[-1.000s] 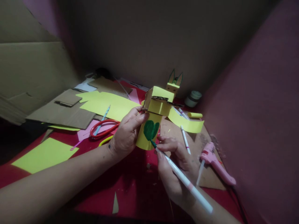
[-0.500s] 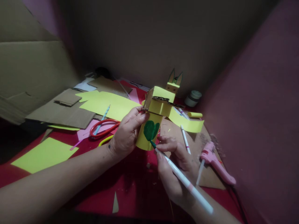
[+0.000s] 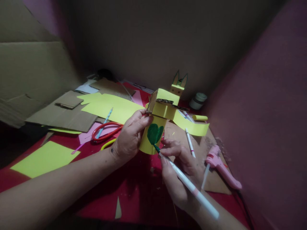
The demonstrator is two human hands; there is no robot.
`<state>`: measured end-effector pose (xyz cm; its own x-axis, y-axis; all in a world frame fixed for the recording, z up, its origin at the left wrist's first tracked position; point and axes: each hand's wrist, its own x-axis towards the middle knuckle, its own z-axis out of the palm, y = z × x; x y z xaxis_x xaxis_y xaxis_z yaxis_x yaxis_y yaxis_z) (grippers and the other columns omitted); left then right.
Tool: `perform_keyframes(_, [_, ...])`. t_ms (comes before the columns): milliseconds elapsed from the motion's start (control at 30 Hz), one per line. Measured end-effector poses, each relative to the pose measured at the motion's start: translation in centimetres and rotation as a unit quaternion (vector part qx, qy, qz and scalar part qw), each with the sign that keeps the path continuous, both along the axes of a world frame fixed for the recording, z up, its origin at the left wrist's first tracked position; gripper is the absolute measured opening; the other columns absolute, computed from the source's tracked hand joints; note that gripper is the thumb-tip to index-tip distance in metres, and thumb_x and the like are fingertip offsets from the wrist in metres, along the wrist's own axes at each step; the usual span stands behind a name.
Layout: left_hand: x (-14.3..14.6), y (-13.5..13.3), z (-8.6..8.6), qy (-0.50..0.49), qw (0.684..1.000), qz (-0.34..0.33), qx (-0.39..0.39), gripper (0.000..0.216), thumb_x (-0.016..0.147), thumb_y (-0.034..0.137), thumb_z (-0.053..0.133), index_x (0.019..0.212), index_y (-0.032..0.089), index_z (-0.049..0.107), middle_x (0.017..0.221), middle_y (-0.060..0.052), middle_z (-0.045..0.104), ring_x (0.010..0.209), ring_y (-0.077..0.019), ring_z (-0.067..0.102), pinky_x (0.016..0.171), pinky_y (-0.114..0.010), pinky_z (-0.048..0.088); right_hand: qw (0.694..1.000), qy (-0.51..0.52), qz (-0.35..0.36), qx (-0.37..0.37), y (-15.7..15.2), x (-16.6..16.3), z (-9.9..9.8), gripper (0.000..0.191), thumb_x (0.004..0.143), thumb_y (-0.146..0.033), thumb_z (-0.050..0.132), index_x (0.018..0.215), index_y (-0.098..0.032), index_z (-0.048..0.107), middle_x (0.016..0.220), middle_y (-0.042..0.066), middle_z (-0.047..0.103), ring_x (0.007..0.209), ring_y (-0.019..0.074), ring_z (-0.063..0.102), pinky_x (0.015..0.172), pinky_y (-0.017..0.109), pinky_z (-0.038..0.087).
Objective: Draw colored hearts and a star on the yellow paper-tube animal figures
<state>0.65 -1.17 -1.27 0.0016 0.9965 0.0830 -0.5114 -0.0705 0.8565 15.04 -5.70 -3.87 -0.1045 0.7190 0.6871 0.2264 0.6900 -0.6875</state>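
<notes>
My left hand (image 3: 130,135) is closed on a craft figure made of yellow paper and cardboard (image 3: 165,108), gripping its left side. A green heart (image 3: 155,133) is coloured on the curved yellow paper at the figure's front. Its top carries a small cardboard head with two pointed, green-edged ears (image 3: 177,85). Between the fingertips of my right hand (image 3: 181,169) is a white felt-tip marker (image 3: 187,180). The green tip touches or nearly touches the paper just under the heart's lower point. A long yellow strip (image 3: 194,126) sticks out at the figure's right.
Red-handled scissors (image 3: 105,129), a pencil (image 3: 107,116) and yellow paper (image 3: 45,159) lie at left, near stacked cardboard (image 3: 69,118). At right are a pink glue gun (image 3: 220,167), another marker (image 3: 190,143) and a white jar (image 3: 198,101). A pink wall (image 3: 268,111) rises beyond.
The lower part of the heart looks slightly more filled with green near its point. Both hands hold almost the same position, and the figure has not moved noticeably.
</notes>
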Motion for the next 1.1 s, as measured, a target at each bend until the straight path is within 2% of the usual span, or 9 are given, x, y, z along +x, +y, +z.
perform_keyframes(133, [0.0,0.11,-0.1,0.003,1.0,-0.001,0.003,0.022,0.093,0.026,0.06,0.112,0.015,0.058,0.076,-0.002,0.067,0.061,-0.0147,0.062,0.057,-0.025,0.056,1.0,0.009,-0.016,0.0,-0.06,0.03,-0.24,0.02,0.087,-0.006,0.058,0.091,-0.025,0.062,0.09,0.0,0.07,0.09,0.0137,0.071,0.08,0.027,0.057])
perform_keyframes(233, [0.0,0.12,-0.09,0.0,1.0,0.0,0.003,0.021,0.093,0.026,0.06,0.111,0.015,0.058,0.076,-0.002,0.067,0.061,-0.0144,0.061,0.057,-0.025,0.057,1.0,0.024,0.001,-0.011,-0.08,0.13,-0.37,0.02,0.088,-0.007,0.058,0.095,-0.025,0.063,0.093,-0.001,0.07,0.089,0.0124,0.072,0.08,0.025,0.057])
perform_keyframes(433, [0.04,0.19,-0.01,-0.002,1.0,-0.003,0.006,0.02,0.094,0.026,0.059,0.111,0.016,0.058,0.073,-0.001,0.067,0.06,-0.0143,0.061,0.059,-0.026,0.058,1.0,0.014,-0.015,-0.007,-0.11,0.04,-0.23,0.019,0.088,-0.006,0.059,0.091,-0.024,0.063,0.092,0.001,0.07,0.092,0.0156,0.073,0.082,0.029,0.058])
perform_keyframes(533, [0.04,0.2,-0.15,-0.003,1.0,-0.003,0.007,0.021,0.093,0.026,0.06,0.111,0.015,0.058,0.075,-0.002,0.068,0.061,-0.0147,0.062,0.057,-0.025,0.057,1.0,0.007,-0.005,-0.009,-0.11,0.0,-0.34,0.02,0.088,-0.005,0.059,0.093,-0.024,0.063,0.097,0.004,0.072,0.099,0.0186,0.072,0.084,0.032,0.059])
perform_keyframes(667, [-0.02,0.08,-0.22,0.002,1.0,-0.002,0.003,0.023,0.093,0.027,0.06,0.113,0.016,0.058,0.075,-0.001,0.068,0.059,-0.0146,0.061,0.057,-0.025,0.057,1.0,-0.001,-0.007,-0.003,-0.05,0.08,-0.46,0.019,0.087,-0.006,0.059,0.093,-0.024,0.063,0.096,0.003,0.072,0.098,0.0177,0.072,0.085,0.032,0.059])
perform_keyframes(867, [0.08,-0.09,0.13,0.003,1.0,0.003,-0.006,0.022,0.092,0.027,0.061,0.111,0.016,0.059,0.076,-0.002,0.068,0.061,-0.0157,0.062,0.058,-0.027,0.056,0.999,0.016,-0.03,-0.01,-0.11,0.09,-0.16,0.019,0.087,-0.007,0.06,0.09,-0.025,0.063,0.091,0.001,0.071,0.088,0.0152,0.073,0.078,0.029,0.06])
perform_keyframes(1100, [0.04,-0.01,0.03,-0.007,1.0,0.001,-0.01,0.023,0.09,0.028,0.064,0.11,0.017,0.06,0.074,-0.002,0.067,0.057,-0.0159,0.06,0.057,-0.029,0.055,1.0,0.005,-0.014,-0.005,-0.11,0.02,-0.1,0.019,0.087,-0.007,0.059,0.092,-0.025,0.063,0.089,0.002,0.07,0.092,0.0177,0.072,0.077,0.032,0.059])
